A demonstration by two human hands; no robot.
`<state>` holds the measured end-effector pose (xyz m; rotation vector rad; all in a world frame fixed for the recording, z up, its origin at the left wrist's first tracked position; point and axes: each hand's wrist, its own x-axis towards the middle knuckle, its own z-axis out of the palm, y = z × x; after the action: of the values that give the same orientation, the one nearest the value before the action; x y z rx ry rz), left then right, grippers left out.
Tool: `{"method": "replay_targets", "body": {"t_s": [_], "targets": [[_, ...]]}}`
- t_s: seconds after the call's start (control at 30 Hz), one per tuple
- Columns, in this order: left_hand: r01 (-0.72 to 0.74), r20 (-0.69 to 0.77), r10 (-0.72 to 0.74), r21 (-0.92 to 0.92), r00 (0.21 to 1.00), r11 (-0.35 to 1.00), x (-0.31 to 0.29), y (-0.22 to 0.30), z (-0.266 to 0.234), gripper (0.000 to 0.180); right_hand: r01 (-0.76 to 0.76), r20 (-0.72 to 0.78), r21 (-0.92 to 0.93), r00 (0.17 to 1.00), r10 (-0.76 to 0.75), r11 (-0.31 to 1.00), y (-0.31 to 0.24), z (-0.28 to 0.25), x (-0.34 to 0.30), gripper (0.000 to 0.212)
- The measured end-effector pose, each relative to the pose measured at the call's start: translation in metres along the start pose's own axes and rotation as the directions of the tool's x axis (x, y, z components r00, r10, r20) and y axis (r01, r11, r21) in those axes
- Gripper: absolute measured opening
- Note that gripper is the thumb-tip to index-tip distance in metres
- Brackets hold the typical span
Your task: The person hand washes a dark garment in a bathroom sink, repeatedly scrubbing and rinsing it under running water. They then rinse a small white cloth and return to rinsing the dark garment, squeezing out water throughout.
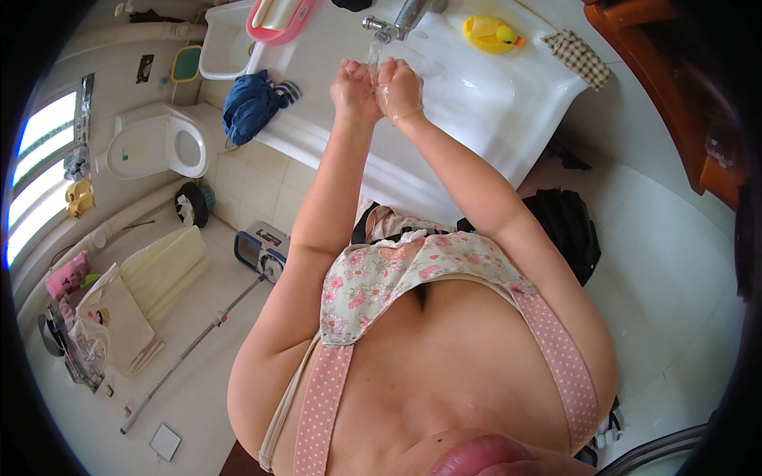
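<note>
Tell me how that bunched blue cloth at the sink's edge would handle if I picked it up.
The blue cloth would probably be floppy, given its soft folds. It seems unlikely to roll, lying crumpled rather than round. It might slip off the white sink with a nudge, since it appears to hang over the edge.

Sink at 12 o'clock is plain white. Toy duck at 1's bright yellow, orange beak; checked cloth nearer 2 is brown and cream. Basin at 11, pink. Bundled cloth towards 10, deep blue. Apron mid-dial's pink florals on pale, straps white-dotted pink.
</note>
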<state>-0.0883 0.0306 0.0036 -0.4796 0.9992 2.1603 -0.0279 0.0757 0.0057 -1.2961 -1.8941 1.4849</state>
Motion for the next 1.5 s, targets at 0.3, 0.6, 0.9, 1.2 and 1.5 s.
{"method": "replay_targets", "body": {"t_s": [0.3,0.6,0.9,1.2,1.5], "targets": [[0.022,0.252,0.015,-0.142,0.968,0.990,-0.012,0.013,-0.021,0.025,0.083,0.141,0.056,0.986,-0.090,0.995,0.009,-0.001,0.018,0.020],[0.210,0.367,-0.186,-0.025,0.911,0.977,-0.012,-0.019,-0.025,0.036,0.455,0.097,-0.037,0.888,-0.450,0.890,0.018,0.003,-0.015,0.044],[0.044,0.284,-0.095,0.183,0.954,0.982,-0.018,-0.001,-0.001,0.050,0.516,-0.107,-0.018,0.851,-0.514,0.857,0.028,0.029,-0.004,0.049],[-0.168,0.176,0.088,0.515,0.980,0.841,-0.037,-0.004,0.003,0.037,-0.160,0.151,0.503,0.984,0.096,0.849,0.036,0.022,0.034,0.039],[-0.292,0.162,0.254,0.289,0.954,0.912,-0.014,-0.007,-0.006,0.030,-0.142,0.367,0.282,0.930,0.030,0.949,0.016,-0.001,0.002,0.037]]}}
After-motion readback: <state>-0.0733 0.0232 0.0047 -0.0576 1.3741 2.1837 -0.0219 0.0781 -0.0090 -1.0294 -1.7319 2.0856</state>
